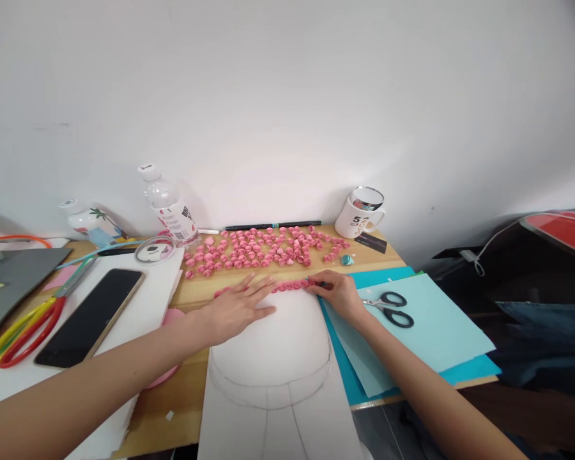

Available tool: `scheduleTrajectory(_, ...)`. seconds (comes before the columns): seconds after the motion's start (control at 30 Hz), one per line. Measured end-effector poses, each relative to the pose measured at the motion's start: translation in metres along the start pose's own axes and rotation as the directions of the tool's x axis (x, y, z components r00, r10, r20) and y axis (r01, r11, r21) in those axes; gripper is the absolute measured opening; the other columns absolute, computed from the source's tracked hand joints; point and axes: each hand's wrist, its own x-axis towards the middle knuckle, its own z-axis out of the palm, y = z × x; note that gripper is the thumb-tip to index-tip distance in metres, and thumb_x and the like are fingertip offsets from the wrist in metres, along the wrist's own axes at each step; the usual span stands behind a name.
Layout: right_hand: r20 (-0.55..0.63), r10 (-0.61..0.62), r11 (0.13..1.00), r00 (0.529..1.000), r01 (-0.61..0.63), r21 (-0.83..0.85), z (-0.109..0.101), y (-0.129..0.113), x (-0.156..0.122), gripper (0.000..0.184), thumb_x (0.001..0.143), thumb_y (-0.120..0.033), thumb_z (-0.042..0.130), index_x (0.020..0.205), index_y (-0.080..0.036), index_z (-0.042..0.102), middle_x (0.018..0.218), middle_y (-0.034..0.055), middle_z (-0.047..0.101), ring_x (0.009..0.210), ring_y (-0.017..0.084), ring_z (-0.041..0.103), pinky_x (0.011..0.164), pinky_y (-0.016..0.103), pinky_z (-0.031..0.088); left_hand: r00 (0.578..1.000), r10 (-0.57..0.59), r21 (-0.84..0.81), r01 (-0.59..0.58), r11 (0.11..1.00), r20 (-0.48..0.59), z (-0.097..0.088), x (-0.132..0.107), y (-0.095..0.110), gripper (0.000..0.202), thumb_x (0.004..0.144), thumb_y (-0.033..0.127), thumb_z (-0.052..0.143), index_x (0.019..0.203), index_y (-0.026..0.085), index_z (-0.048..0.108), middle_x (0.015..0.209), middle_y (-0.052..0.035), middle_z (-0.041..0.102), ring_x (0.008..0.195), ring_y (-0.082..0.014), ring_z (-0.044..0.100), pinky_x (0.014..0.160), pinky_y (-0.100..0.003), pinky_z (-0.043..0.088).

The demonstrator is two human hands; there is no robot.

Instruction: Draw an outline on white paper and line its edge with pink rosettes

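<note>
My left hand [237,305] lies flat with its fingers stretched out on a white sheet [278,364] that bears pencil-drawn curves. My right hand [338,295] is pinched on a small pink paper roll [310,282] at the right end of a row of pink rolls [287,286] along the sheet's top edge. Beyond the row, several loose pink paper rolls [263,246] cover the wooden desk [191,294].
Black-handled scissors [390,308] rest on light blue paper [431,326] at the right. A white mug [361,214], a black pen [273,225] and a water bottle [167,204] stand by the wall. A phone [93,316] and red-yellow scissors [26,326] lie at the left.
</note>
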Motion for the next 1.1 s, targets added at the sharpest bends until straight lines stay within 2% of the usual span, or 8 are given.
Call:
scheduleTrajectory(0.2, 0.001, 0.071, 0.996, 0.997, -0.071, 0.052, -0.002, -0.002, -0.003, 0.034, 0.068, -0.045, 0.068, 0.089, -0.018, 0.073, 0.082, 0.0066, 0.073, 0.072, 0.022, 0.067, 0.068, 0.034, 0.055, 0.999, -0.032, 0.095, 0.033, 0.995, -0.007, -0.001, -0.008, 0.004, 0.081, 0.062, -0.015, 0.051, 0.132, 0.024, 0.041, 0.156, -0.0098, 0.012, 0.142, -0.0263, 0.001, 0.113, -0.048, 0.016)
scheduleTrajectory(0.37, -0.011, 0.025, 0.999, 1.000, -0.025, -0.039, 0.000, -0.003, -0.004, 0.027, 0.077, -0.041, 0.059, 0.084, -0.020, 0.074, 0.089, 0.0077, 0.073, 0.074, 0.022, 0.068, 0.067, 0.033, 0.054, 0.969, -0.103, -0.013, 0.102, 0.995, -0.227, 0.005, -0.039, 0.001, 0.058, 0.081, 0.003, 0.050, 0.133, 0.025, 0.040, 0.151, -0.0091, 0.030, 0.142, -0.0249, 0.017, 0.112, -0.046, 0.025)
scheduleTrajectory(0.5, -0.057, 0.087, 0.995, 0.995, -0.090, -0.045, 0.001, -0.007, -0.010, 0.031, 0.077, -0.040, 0.058, 0.097, -0.019, 0.071, 0.089, 0.0073, 0.074, 0.073, 0.022, 0.068, 0.069, 0.035, 0.055, 0.772, -0.530, -0.360, 0.411, 0.837, -0.350, 0.010, -0.073, 0.003, 0.034, 0.089, 0.026, 0.044, 0.123, 0.022, 0.047, 0.129, -0.0097, 0.053, 0.120, -0.0227, 0.051, 0.100, -0.040, 0.043)
scheduleTrajectory(0.57, -0.083, 0.130, 0.989, 0.988, -0.135, -0.056, 0.001, -0.010, -0.018, 0.035, 0.078, -0.038, 0.057, 0.105, -0.019, 0.068, 0.087, 0.0070, 0.073, 0.071, 0.022, 0.069, 0.069, 0.035, 0.055, 0.648, -0.715, -0.560, 0.502, 0.660, -0.263, 0.012, -0.087, 0.009, 0.032, 0.087, 0.034, 0.046, 0.116, 0.022, 0.049, 0.109, -0.0071, 0.063, 0.099, -0.0212, 0.063, 0.088, -0.038, 0.051)
scheduleTrajectory(0.63, -0.098, 0.172, 0.981, 0.980, -0.180, -0.072, 0.000, -0.013, -0.029, 0.037, 0.078, -0.037, 0.055, 0.109, -0.019, 0.066, 0.085, 0.0069, 0.073, 0.067, 0.022, 0.068, 0.067, 0.036, 0.056, 0.586, -0.796, -0.705, 0.502, 0.501, -0.149, 0.014, -0.099, 0.017, 0.036, 0.083, 0.037, 0.048, 0.115, 0.021, 0.047, 0.101, -0.0067, 0.065, 0.088, -0.0203, 0.067, 0.081, -0.037, 0.054)
scheduleTrajectory(0.77, -0.085, 0.229, 0.970, 0.970, -0.234, -0.060, 0.008, -0.019, -0.050, 0.040, 0.079, -0.033, 0.053, 0.115, -0.019, 0.061, 0.088, 0.0072, 0.072, 0.072, 0.022, 0.069, 0.069, 0.038, 0.056, 0.613, -0.790, -0.802, 0.472, 0.366, 0.000, 0.021, -0.112, 0.038, 0.041, 0.078, 0.035, 0.050, 0.117, 0.021, 0.043, 0.105, -0.0091, 0.063, 0.085, -0.0212, 0.068, 0.076, -0.037, 0.055)
scheduleTrajectory(0.9, -0.114, 0.235, 0.971, 0.965, -0.237, -0.009, 0.022, -0.024, -0.059, 0.039, 0.080, -0.032, 0.052, 0.115, -0.017, 0.060, 0.095, 0.0096, 0.071, 0.083, 0.023, 0.068, 0.075, 0.039, 0.056, 0.669, -0.743, -0.853, 0.384, 0.354, -0.007, 0.025, -0.116, 0.055, 0.042, 0.080, 0.032, 0.048, 0.119, 0.024, 0.037, 0.121, -0.0120, 0.055, 0.096, -0.0224, 0.066, 0.081, -0.038, 0.055)
scheduleTrajectory(1.1, -0.172, 0.249, 0.968, 0.953, -0.239, 0.080, 0.036, -0.030, -0.060, 0.041, 0.078, -0.035, 0.054, 0.113, -0.014, 0.061, 0.098, 0.0133, 0.071, 0.090, 0.026, 0.068, 0.080, 0.042, 0.055, 0.612, -0.789, -0.860, 0.375, 0.348, -0.052, 0.033, -0.118, 0.062, 0.043, 0.082, 0.031, 0.046, 0.122, 0.022, 0.033, 0.126, -0.0148, 0.050, 0.104, -0.0225, 0.062, 0.089, -0.041, 0.053)
